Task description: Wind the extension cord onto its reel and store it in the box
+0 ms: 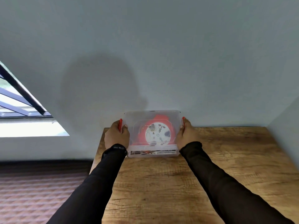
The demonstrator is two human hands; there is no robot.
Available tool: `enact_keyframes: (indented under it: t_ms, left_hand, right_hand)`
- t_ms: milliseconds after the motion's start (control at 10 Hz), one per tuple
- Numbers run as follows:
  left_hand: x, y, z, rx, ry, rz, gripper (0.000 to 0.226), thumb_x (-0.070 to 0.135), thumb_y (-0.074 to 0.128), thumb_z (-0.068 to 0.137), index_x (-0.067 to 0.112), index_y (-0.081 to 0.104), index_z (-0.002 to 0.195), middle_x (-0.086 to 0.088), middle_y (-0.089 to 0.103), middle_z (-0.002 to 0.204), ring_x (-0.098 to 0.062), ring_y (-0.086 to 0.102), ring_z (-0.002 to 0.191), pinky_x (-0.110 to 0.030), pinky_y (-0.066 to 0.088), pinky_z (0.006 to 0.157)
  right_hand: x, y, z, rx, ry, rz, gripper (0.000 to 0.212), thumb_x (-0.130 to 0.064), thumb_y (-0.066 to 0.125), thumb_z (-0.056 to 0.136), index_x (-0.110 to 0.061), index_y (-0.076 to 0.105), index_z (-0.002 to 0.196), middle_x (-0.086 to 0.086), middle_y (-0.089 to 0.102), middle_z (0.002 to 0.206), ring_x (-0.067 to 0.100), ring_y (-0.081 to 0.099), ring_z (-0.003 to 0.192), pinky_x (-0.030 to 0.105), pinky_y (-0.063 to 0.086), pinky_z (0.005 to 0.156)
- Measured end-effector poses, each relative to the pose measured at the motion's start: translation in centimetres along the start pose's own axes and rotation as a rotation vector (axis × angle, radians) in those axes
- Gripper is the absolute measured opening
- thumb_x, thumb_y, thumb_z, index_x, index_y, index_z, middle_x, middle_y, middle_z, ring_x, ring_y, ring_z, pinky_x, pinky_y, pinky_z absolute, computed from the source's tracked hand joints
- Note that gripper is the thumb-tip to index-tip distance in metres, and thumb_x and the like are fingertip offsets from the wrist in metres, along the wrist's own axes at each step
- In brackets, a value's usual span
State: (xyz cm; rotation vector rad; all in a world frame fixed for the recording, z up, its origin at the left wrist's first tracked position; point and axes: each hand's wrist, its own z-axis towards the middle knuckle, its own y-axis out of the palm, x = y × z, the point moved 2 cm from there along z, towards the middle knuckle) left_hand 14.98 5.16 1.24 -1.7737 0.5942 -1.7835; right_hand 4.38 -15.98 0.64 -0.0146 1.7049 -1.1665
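A clear plastic box [142,118] with its lid on stands at the far edge of the wooden table, against the wall. Through the lid I see the red reel [171,129] with a white round face lying flat inside. My left hand [116,136] grips the box's left side over a red latch [120,125], thumb on the lid. My right hand [186,135] grips the right side at the other red latch [183,119]. No cord shows outside the box.
The wooden table [178,183] stretches from the box toward me. A pale wall rises right behind the box and another closes the right side. Left of the table lie a patterned floor [40,191] and a window [19,110].
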Motion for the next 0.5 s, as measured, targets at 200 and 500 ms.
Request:
enact_keyframes:
  t_ms: [200, 500]
  left_hand:
    - [2.5, -0.8, -0.6, 0.002, 0.377, 0.506, 0.056, 0.040, 0.042, 0.095, 0.009, 0.031, 0.141, -0.011, 0.038, 0.146, -0.030, 0.034, 0.137, -0.042, 0.033, 0.111]
    - [22.4, -12.8, 2.6, 0.593, 0.893, 0.654, 0.083, 0.046, 0.040, 0.092, 0.012, -0.011, 0.147, -0.011, -0.028, 0.154, -0.031, -0.034, 0.138, -0.053, -0.021, 0.111]
  right_hand:
    - [-1.7, -2.1, 0.2, -0.207, -0.026, -0.325, 0.051, -0.010, 0.041, 0.092, -0.005, 0.032, 0.142, 0.016, 0.045, 0.142, 0.030, 0.047, 0.126, 0.034, 0.037, 0.104]
    - [-14.2, -19.8, 4.9, 0.404, -0.567, -0.736, 0.068, -0.031, 0.025, 0.099, -0.005, -0.020, 0.144, 0.009, -0.026, 0.153, 0.026, -0.017, 0.145, 0.043, -0.020, 0.113]
